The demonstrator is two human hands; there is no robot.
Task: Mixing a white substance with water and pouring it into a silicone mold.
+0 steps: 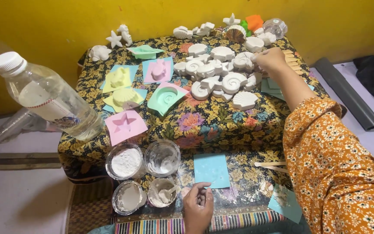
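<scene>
Right hand is stretched out over the far side of the flowery cloth-covered table, fingers pinched together on a small white plaster piece at the edge of the pile of white shell casts — spirals, scallops, starfish shapes all heaped together. Sleeve on that arm is orange with little flowers. Left hand is down near the front edge, fingers closed loosely around something thin, can't really tell what, right beside a light blue square mould.

Just left of that hand sit four small clear cups: one with white powder, one mostly empty with residue, and two lower ones with wet plaster, the right one with a spoon in it. Further back on the left of the cloth are coloured moulds — pink star, green spiral, yellow ones, another pink. A clear plastic water bottle with a white cap leans at the table's left edge. Two wooden sticks lie near the right arm.
</scene>
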